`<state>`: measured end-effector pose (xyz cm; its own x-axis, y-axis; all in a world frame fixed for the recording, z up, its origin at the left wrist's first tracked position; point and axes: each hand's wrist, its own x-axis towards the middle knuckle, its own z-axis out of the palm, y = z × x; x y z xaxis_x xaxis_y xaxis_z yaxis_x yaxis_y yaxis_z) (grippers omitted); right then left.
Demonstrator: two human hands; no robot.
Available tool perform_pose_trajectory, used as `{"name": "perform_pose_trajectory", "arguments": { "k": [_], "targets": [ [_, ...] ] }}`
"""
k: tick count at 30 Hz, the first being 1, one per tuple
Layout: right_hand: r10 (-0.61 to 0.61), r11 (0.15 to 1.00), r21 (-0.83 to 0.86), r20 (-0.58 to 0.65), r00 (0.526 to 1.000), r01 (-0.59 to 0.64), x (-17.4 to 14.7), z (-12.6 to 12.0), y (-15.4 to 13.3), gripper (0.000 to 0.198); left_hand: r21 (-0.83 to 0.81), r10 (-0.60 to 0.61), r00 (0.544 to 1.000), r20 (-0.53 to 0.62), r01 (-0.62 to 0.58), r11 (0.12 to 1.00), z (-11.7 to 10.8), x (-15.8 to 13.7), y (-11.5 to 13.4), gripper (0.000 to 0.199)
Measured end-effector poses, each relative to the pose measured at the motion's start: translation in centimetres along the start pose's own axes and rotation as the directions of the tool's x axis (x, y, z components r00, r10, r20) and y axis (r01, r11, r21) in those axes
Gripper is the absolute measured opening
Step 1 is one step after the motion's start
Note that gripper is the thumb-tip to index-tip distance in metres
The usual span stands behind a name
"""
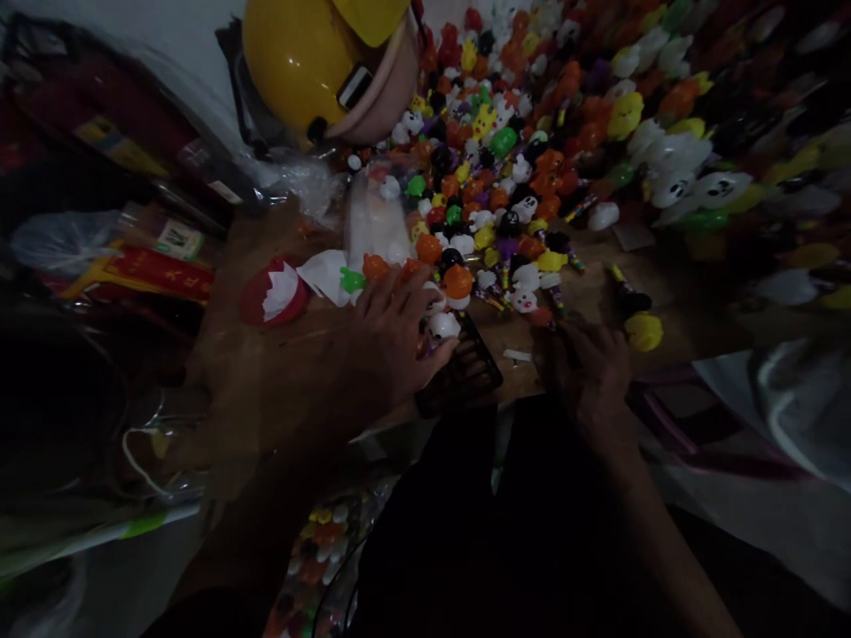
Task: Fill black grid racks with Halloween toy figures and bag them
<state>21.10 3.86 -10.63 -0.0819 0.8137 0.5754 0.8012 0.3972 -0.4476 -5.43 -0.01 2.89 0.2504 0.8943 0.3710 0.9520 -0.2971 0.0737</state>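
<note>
My left hand (pixel 397 335) curves over the near side of a toy pile, its thumb and fingers closed round a small white toy figure (pixel 443 328) with a dark eye spot. More white and orange pieces show by its fingers. Under that hand lies a black slotted tray (pixel 475 361), partly covered. Close to the table's front edge, my right hand (pixel 591 363) has its fingers curled down. Whatever they hold is hidden in the dark. An orange toy piece (pixel 542 316) lies by its fingertips, and a white strip (pixel 517 355) rests between the hands.
Toy figures (pixel 488 124) heap across the table's back and right. A yellow helmet-like object (pixel 299 62) stands behind. Left are a red bowl (pixel 256 297) with white paper and a clear plastic bag (pixel 378 221). A yellow toy (pixel 644 331) sits right. Bagged toys (pixel 323 549) lie below the table (pixel 266 354).
</note>
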Motion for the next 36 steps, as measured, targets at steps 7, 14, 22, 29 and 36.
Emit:
{"name": "perform_pose_trajectory", "arguments": {
  "k": [7, 14, 22, 29, 36],
  "targets": [
    [0.155, 0.947, -0.311, 0.243, 0.957, -0.075, 1.8, -1.5, -2.2, 0.031, -0.067, 0.071, 0.997, 0.025, -0.069, 0.995, 0.1, 1.0, 0.1, 0.039],
    [0.176, 0.935, -0.348, 0.29, 0.941, -0.068, 2.1, -1.6, -3.0, 0.036, -0.123, 0.111, 0.994, 0.002, -0.11, 0.986, -0.3, -0.2, -0.3, 0.051],
    [0.163, 0.977, -0.176, 0.244, 0.956, -0.121, 2.1, -1.8, -1.9, 0.023, -0.146, 0.163, 0.985, 0.057, -0.153, 0.977, -0.4, -0.9, -1.4, 0.028],
    [0.261, 0.862, 0.381, 0.232, 0.937, -0.334, 2.0, -1.5, -4.6, 0.029, -0.152, 0.163, 0.983, 0.087, -0.149, 0.977, -0.7, -0.8, -1.4, 0.023],
    [0.247, 0.587, 0.667, 0.392, 0.886, -0.459, 2.7, 2.2, -6.2, 0.029, -0.132, 0.09, 0.989, 0.12, -0.074, 0.989, -0.5, -0.8, -1.2, 0.021]
  ]
}}
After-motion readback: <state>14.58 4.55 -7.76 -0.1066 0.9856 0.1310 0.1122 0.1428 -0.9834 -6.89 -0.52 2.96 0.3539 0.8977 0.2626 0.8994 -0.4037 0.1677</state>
